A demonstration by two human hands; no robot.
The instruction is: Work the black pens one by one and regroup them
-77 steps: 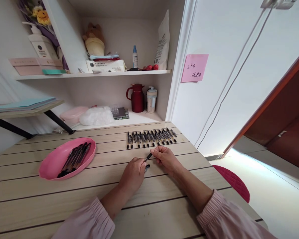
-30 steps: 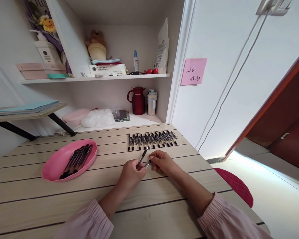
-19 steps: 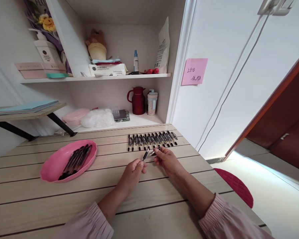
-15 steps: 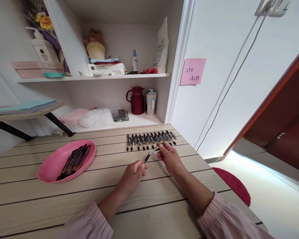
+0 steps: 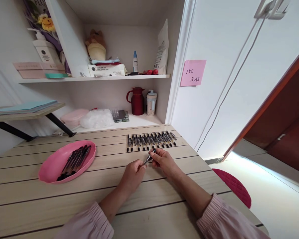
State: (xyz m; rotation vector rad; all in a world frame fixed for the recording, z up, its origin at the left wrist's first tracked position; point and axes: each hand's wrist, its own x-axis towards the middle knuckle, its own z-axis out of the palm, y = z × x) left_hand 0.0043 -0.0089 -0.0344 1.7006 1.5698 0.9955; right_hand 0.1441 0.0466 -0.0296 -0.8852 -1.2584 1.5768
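Note:
Both of my hands meet over the wooden table [image 5: 52, 196]. My left hand [image 5: 133, 172] is closed around the lower end of a black pen [image 5: 147, 159]. My right hand [image 5: 164, 161] pinches a pen cap [image 5: 152, 152] at the pen's upper end, fingers closed. Just beyond the hands a row of several capped black pens [image 5: 150, 140] lies side by side. To the left a pink oval tray [image 5: 49, 166] holds several more black pens [image 5: 74, 159].
Behind the table a shelf niche holds a red jug [image 5: 137, 101], a cup [image 5: 151, 103], a pink box [image 5: 73, 117] and a plastic bag [image 5: 97, 118]. A pink sticky note [image 5: 193, 73] hangs on the white wall. A red stool [image 5: 233, 186] stands right of the table edge.
My right hand had pulled away toward the row with the cap; now it has come back and holds the cap at the tip of the pen in my left hand.

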